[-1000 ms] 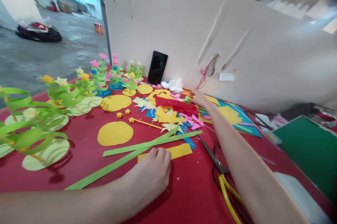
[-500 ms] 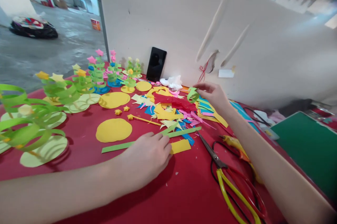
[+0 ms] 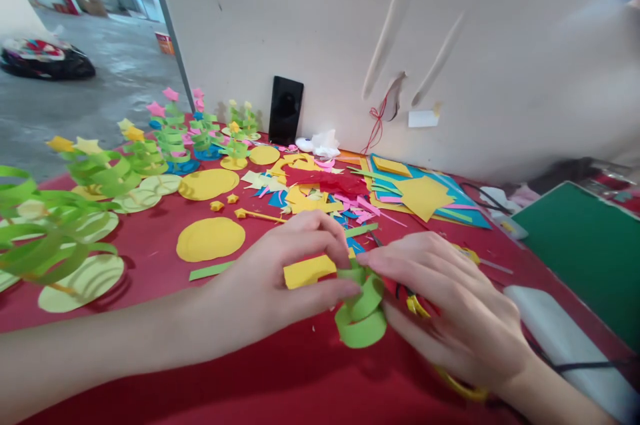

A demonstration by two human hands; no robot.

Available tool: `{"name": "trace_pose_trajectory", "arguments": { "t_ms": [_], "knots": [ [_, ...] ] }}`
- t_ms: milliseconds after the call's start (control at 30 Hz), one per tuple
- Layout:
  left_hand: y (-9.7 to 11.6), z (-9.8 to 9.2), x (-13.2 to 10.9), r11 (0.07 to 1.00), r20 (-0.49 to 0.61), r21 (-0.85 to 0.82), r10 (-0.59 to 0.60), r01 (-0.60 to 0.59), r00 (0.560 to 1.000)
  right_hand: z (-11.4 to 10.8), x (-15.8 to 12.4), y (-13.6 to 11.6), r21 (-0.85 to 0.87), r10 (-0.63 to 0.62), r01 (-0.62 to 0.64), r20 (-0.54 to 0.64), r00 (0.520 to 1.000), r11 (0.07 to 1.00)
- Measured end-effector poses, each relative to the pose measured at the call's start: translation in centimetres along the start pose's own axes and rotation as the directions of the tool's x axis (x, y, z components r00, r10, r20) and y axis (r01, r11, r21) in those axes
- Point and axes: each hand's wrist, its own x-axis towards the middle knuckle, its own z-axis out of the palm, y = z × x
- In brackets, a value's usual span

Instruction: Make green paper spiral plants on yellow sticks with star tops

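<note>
Both my hands meet low in the middle of the view over a red tablecloth point(image 3: 300, 372). A curled green paper spiral point(image 3: 361, 315) hangs between them. My left hand point(image 3: 280, 278) pinches its upper end with thumb and fingers closed. My right hand point(image 3: 450, 308) grips the spiral from the right, fingers closed on it. A yellow paper rectangle point(image 3: 305, 270) lies just behind my left fingers. Yellow-handled scissors point(image 3: 460, 388) lie under my right hand, mostly hidden.
Finished green spiral paper trees point(image 3: 55, 238) with stars stand along the left. Yellow paper discs point(image 3: 210, 238), coloured scraps point(image 3: 325, 202) and blue and yellow sheets point(image 3: 425, 195) cover the middle. A black phone point(image 3: 286, 110) leans on the white wall. A green mat point(image 3: 585, 252) lies at right.
My right hand picked a green spiral from the far paper pile and carried it toward me. My left hand left the green strips and closed on the spiral's end. The camera tilted slightly down.
</note>
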Motion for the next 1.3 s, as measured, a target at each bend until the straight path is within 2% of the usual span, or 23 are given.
{"name": "trace_pose_trajectory", "arguments": {
  "t_ms": [100, 200, 367, 500, 567, 633, 733, 833, 933, 1000, 1133, 1200, 1300],
  "knots": [
    [-0.1, 0.3, -0.2, 0.999, 0.013, -0.046, -0.019, 0.020, 1.000, -0.1, 0.0, 0.1, 0.010, 0.008, -0.008, 0.013, 1.000, 1.000],
    [-0.4, 0.5, -0.4, 0.998, -0.045, -0.059, -0.001, -0.001, 0.999, -0.4, -0.1, 0.1, 0.008, 0.013, -0.013, 0.009, 1.000, 1.000],
    [-0.5, 0.3, -0.6, 0.992, -0.075, -0.020, 0.120, -0.122, 0.990, -0.6, -0.9, 0.3, -0.012, -0.001, 0.001, -0.002, 1.000, 1.000],
    [-0.3, 0.2, -0.5, 0.983, -0.048, 0.001, 0.185, -0.185, 0.982, -0.3, -1.7, 0.4, -0.012, 0.000, 0.002, 0.091, 0.996, 1.000],
    [-0.3, 0.2, -0.6, 0.984, -0.044, -0.013, 0.176, -0.177, 0.983, -0.1, -2.0, 0.2, 0.047, 0.062, -0.068, 0.126, 0.990, 0.997],
    [-0.2, 0.4, -0.8, 0.989, -0.035, -0.025, 0.146, -0.147, 0.989, 0.2, -2.0, 0.1, 0.156, 0.179, -0.194, 0.108, 0.978, 0.968],
    [0.3, 0.8, -1.2, 0.997, 0.020, -0.018, 0.082, -0.081, 0.996, 1.0, -1.5, 0.2, 0.287, 0.393, -0.390, 0.049, 0.918, 0.875],
    [1.1, 1.4, -1.5, 0.999, 0.124, 0.006, 0.050, -0.051, 0.991, 2.6, -0.5, 1.3, 0.242, 0.489, -0.485, 0.049, 0.871, 0.840],
    [1.6, 2.2, -1.6, 0.999, 0.262, 0.014, 0.044, -0.049, 0.964, 5.1, 1.3, 2.7, 0.180, 0.469, -0.483, 0.116, 0.876, 0.857],
    [1.6, 2.7, -1.7, 0.999, 0.316, 0.008, 0.030, -0.034, 0.948, 7.1, 2.8, 3.4, 0.128, 0.434, -0.457, 0.172, 0.884, 0.880],
    [1.0, 3.2, -2.1, 0.997, 0.280, -0.074, -0.001, 0.023, 0.960, 10.6, 5.9, 4.6, 0.017, 0.362, -0.383, 0.286, 0.887, 0.924],
    [0.7, 3.2, -2.3, 0.985, 0.253, -0.150, -0.044, 0.084, 0.966, 11.9, 7.2, 5.0, -0.028, 0.353, -0.365, 0.338, 0.873, 0.930],
    [0.2, 3.2, -2.4, 0.951, 0.272, -0.249, -0.116, 0.186, 0.955, 13.2, 8.3, 5.6, -0.057, 0.370, -0.377, 0.378, 0.849, 0.924]
  ]
}}
